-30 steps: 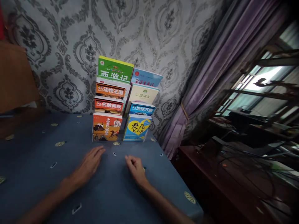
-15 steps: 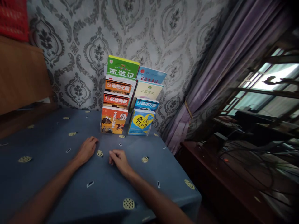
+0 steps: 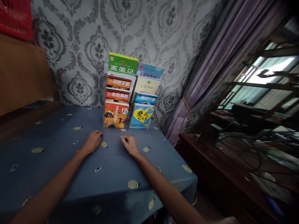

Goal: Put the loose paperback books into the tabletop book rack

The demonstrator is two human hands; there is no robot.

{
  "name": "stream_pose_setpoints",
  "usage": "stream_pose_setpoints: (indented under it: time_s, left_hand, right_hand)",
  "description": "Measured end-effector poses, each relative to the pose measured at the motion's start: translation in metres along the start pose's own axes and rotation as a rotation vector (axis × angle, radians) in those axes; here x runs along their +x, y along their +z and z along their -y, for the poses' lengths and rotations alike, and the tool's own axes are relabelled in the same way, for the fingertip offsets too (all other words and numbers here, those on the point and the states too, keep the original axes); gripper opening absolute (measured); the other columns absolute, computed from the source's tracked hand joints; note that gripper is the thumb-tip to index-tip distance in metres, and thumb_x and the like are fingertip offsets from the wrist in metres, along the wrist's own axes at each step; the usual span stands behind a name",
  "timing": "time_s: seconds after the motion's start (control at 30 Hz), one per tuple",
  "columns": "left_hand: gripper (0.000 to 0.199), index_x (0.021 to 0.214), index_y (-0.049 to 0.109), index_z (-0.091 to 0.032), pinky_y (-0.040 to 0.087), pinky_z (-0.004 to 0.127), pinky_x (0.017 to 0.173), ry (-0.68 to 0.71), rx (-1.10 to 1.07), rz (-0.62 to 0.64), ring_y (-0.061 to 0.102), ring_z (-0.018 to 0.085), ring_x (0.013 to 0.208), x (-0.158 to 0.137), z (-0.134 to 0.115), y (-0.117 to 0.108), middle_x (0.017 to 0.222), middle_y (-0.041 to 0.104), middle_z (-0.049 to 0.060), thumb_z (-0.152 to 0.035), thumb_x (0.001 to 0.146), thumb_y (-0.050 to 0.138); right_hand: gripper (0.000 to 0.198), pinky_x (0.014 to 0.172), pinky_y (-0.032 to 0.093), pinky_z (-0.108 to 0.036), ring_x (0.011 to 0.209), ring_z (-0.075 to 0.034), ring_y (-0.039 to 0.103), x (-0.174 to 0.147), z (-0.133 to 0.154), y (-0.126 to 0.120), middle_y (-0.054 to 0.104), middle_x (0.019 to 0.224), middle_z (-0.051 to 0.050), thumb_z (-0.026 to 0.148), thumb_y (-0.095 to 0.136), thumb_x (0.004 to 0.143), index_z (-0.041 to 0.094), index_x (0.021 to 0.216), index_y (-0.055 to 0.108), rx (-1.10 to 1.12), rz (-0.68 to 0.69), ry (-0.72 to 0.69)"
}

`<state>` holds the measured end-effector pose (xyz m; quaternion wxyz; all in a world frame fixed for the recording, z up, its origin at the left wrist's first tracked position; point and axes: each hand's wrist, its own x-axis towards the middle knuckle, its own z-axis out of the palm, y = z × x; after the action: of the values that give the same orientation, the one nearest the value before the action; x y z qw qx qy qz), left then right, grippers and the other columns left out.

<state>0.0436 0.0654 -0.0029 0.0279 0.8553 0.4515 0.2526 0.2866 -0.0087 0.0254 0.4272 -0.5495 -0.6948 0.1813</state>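
Observation:
My left hand point(image 3: 92, 142) rests on the patterned blue tablecloth point(image 3: 114, 165), its fingers curled in and nothing seen in them. To its right, my right hand point(image 3: 130, 144) lies in a loose fist on the same cloth, also without a visible object. Just beyond both hands stands a tiered rack of books in two columns. At the left front is an orange book point(image 3: 115, 115); at the right front, a blue book with a yellow heart point(image 3: 141, 116). Higher up behind them show a green book point(image 3: 123, 63) and a pale yellow book point(image 3: 147, 85). Neither hand touches the books.
A brown box-like piece point(image 3: 23, 73) with a red basket point(image 3: 16, 18) on top stands at the left. Patterned wallpaper point(image 3: 98, 49) backs the table. Purple curtain point(image 3: 193, 71), dark red furniture point(image 3: 217, 177) and tangled cables point(image 3: 240, 149) lie to the right.
Both hands have shifted slightly forward and to the right on the cloth, the right hand more so. The view has tilted a little downward. The books stay in their places.

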Motion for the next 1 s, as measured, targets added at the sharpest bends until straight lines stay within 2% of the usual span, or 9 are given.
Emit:
stream_pose_setpoints:
  time_s: [0.23, 0.53, 0.67, 0.8, 0.9, 1.0]
  left_hand:
    - [0.03, 0.105, 0.064, -0.017, 0.045, 0.045, 0.099, 0.004, -0.024, 0.021, 0.058, 0.026, 0.101, 0.0, -0.001, -0.003, 0.107, 0.065, 0.012, -0.016, 0.092, 0.037]
    - [0.031, 0.108, 0.066, -0.015, 0.046, 0.043, 0.1, -0.024, 0.005, 0.051, 0.06, 0.025, 0.104, -0.001, -0.013, -0.009, 0.11, 0.066, 0.014, -0.013, 0.093, 0.038]
    - [0.034, 0.115, 0.066, -0.016, 0.044, 0.041, 0.105, -0.062, 0.017, 0.083, 0.06, 0.023, 0.113, -0.013, -0.011, -0.018, 0.121, 0.066, 0.014, -0.015, 0.096, 0.037]
    - [0.037, 0.123, 0.065, -0.019, 0.041, 0.042, 0.109, -0.171, 0.043, 0.078, 0.059, 0.025, 0.123, -0.046, -0.002, -0.041, 0.131, 0.065, 0.014, -0.021, 0.098, 0.038]
    - [0.039, 0.127, 0.064, -0.021, 0.039, 0.047, 0.111, -0.301, 0.078, 0.04, 0.055, 0.027, 0.13, -0.087, 0.006, -0.063, 0.138, 0.062, 0.013, -0.025, 0.099, 0.038]
    - [0.039, 0.127, 0.064, -0.021, 0.035, 0.057, 0.112, -0.487, 0.176, -0.053, 0.052, 0.032, 0.134, -0.137, 0.011, -0.087, 0.142, 0.059, 0.016, -0.027, 0.099, 0.038]
  right_hand:
    - [0.047, 0.054, 0.022, -0.028, 0.054, -0.011, 0.032, -0.001, 0.0, 0.0, 0.028, 0.054, 0.004, 0.054, 0.038, 0.088, 0.023, 0.053, 0.029, -0.014, 0.002, 0.008]
    - [0.05, 0.052, 0.022, -0.027, 0.053, -0.011, 0.033, -0.001, 0.0, 0.001, 0.032, 0.053, 0.003, 0.06, 0.037, 0.088, 0.023, 0.054, 0.033, -0.026, 0.046, -0.052]
    - [0.05, 0.055, 0.025, -0.028, 0.054, -0.013, 0.036, -0.002, 0.0, 0.001, 0.034, 0.055, 0.003, 0.061, 0.034, 0.088, 0.023, 0.056, 0.035, -0.065, 0.085, -0.082]
    - [0.054, 0.054, 0.026, -0.029, 0.051, -0.014, 0.039, -0.001, 0.001, -0.001, 0.037, 0.053, 0.002, 0.067, 0.033, 0.087, 0.024, 0.054, 0.035, -0.108, 0.119, -0.098]
    - [0.057, 0.054, 0.028, -0.03, 0.051, -0.016, 0.044, 0.0, 0.001, -0.001, 0.042, 0.051, 0.0, 0.07, 0.033, 0.087, 0.024, 0.053, 0.038, -0.121, 0.121, -0.127]
    - [0.058, 0.052, 0.029, -0.03, 0.048, -0.018, 0.046, 0.002, -0.002, 0.001, 0.045, 0.049, -0.001, 0.071, 0.033, 0.087, 0.025, 0.052, 0.04, -0.12, 0.145, -0.152]
